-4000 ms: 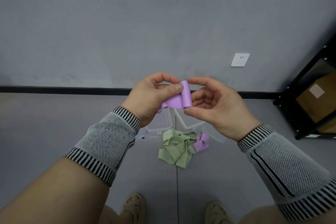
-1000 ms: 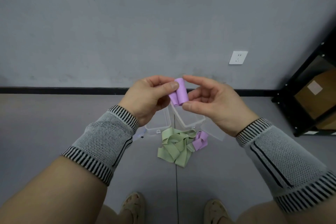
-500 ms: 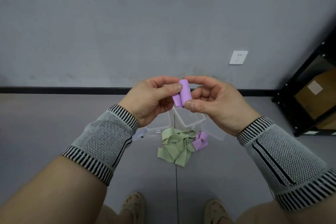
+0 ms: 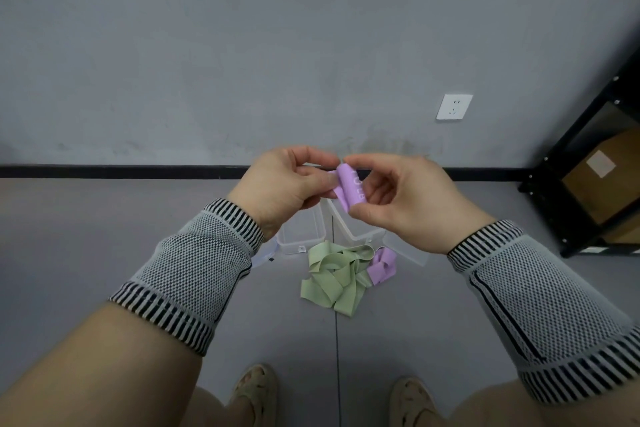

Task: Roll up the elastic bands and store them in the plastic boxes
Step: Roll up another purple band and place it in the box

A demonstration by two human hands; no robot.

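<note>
A purple elastic band (image 4: 349, 189), wound into a short roll, is held up in front of me. My right hand (image 4: 405, 198) pinches the roll between thumb and fingers. My left hand (image 4: 287, 184) pinches its loose end on the left side. On the floor below lie a heap of green elastic bands (image 4: 334, 279) and another purple band (image 4: 381, 265). Two clear plastic boxes (image 4: 301, 236) (image 4: 360, 230) stand open just behind the heap, partly hidden by my hands.
A clear box lid (image 4: 405, 248) lies right of the boxes, another lid (image 4: 265, 255) to their left. A black metal shelf (image 4: 588, 163) with a cardboard box (image 4: 602, 177) stands at the right. The grey wall carries a white socket (image 4: 454, 106). My feet (image 4: 254, 392) are at the bottom.
The loose tail of the purple band has shortened as it was wound into a tight roll. Both hands have stayed close together in front of me.
</note>
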